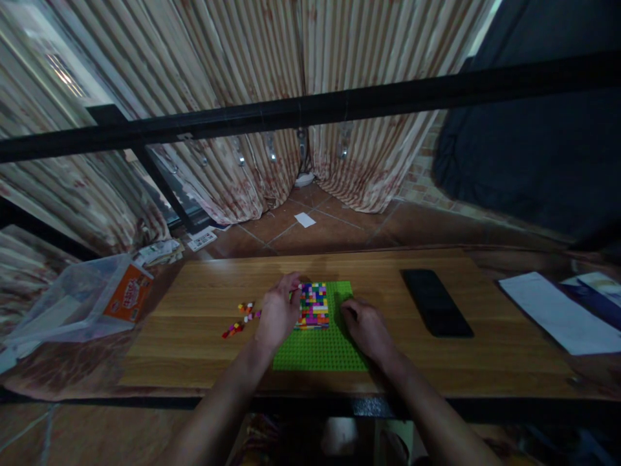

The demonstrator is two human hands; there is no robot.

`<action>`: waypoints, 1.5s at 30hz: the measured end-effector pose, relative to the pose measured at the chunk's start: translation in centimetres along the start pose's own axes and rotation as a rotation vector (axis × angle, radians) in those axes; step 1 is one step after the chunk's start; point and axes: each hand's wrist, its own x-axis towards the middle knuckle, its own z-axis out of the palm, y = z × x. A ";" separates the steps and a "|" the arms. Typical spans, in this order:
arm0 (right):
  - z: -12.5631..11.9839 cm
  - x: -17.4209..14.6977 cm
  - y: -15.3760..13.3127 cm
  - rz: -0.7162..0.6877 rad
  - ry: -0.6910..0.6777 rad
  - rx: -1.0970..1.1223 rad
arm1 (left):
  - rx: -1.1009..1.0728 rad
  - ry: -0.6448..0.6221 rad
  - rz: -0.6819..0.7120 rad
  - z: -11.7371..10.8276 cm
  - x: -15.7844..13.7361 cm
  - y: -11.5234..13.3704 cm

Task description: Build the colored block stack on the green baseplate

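A green studded baseplate (320, 353) lies on the wooden board, bearing a block of multicoloured toy bricks (315, 304) on its upper left part. My left hand (280, 314) is at the left side of that block, thumb and fingers closed together by its upper left corner. Whatever is between those fingertips is too small to make out. My right hand (366, 327) rests at the baseplate's right edge, its fingers curled in with nothing visible in them. Left of my left hand, several loose bricks (235, 329) lie on the wood, partly hidden behind it.
The wooden board (179, 323) also bears a black phone-like slab (436, 303) on the right. A clear plastic box (72, 294) with an orange label stands off its left end. White paper (557, 310) lies beyond the right end. Black metal rails (272, 116) cross in front of striped curtains (242, 58).
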 end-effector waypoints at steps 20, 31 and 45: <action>-0.1 0.0 0.1 -0.005 -0.011 -0.013 | -0.780 -0.180 -0.524 2.0 1.8 -0.8; 0.0 0.0 0.3 0.007 0.000 -0.030 | -0.737 -0.140 -0.432 2.4 1.5 -1.1; -0.1 -0.3 0.8 -0.019 -0.030 -0.074 | -0.622 0.006 -0.284 2.3 0.4 -1.4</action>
